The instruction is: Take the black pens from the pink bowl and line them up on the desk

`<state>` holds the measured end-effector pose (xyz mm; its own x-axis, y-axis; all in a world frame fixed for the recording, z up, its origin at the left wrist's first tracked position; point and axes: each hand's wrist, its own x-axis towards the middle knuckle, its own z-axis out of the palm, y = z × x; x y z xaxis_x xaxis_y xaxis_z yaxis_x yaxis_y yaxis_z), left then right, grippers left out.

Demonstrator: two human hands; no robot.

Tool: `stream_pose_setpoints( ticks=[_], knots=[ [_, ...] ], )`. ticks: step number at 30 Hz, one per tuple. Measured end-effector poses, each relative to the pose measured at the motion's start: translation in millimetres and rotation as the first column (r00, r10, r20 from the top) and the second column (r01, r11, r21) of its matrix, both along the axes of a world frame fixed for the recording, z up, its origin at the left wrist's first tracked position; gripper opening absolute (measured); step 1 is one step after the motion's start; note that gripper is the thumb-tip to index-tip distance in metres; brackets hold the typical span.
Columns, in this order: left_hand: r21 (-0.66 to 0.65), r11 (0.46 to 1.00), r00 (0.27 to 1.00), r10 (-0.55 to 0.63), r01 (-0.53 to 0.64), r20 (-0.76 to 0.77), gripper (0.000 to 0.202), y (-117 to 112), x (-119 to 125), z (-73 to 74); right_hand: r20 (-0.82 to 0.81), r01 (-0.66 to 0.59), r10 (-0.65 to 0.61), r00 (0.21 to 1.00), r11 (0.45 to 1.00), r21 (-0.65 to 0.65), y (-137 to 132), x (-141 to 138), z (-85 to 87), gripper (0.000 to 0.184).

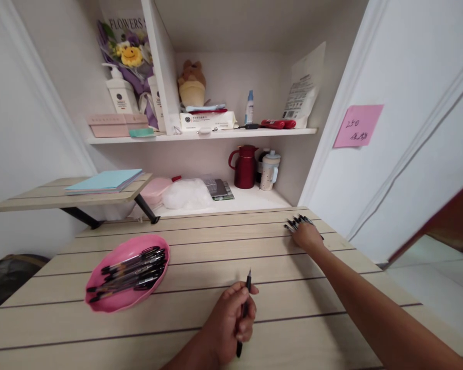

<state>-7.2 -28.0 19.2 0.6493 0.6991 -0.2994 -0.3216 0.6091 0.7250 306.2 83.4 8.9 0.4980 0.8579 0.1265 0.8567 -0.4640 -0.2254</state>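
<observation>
My left hand (231, 321) is closed around a black pen (244, 308) that points up and away, held just above the wooden table (200, 246). My right hand (306, 237) reaches to the far right of the table and rests on a small pile of black pens (299, 222); its fingers are curled over them. A pink oval dish (118, 303) at the left holds several more black pens (133, 267).
Behind the table a recessed shelf holds a red jug (245, 167), a cup (270, 170), a plastic bag and boxes. A raised side shelf (42, 198) at the left carries a blue notebook (104, 181). A pink note (358, 126) is stuck on the right wall.
</observation>
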Motion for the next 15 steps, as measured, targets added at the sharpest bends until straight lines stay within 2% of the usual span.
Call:
stream_pose_setpoints(
  ticks=[7,15],
  knots=[
    [-0.002,1.0,1.0,-0.005,0.005,0.011,0.023,0.2,-0.4,0.8,0.01,0.093,-0.093,0.996,0.996,-0.007,5.9,-1.7,-1.6,0.035],
    [-0.002,1.0,1.0,-0.018,0.018,0.023,0.025,0.7,-1.1,-0.2,0.005,0.096,-0.096,0.995,0.995,0.03,4.9,-0.5,-0.4,0.023]
  ],
)
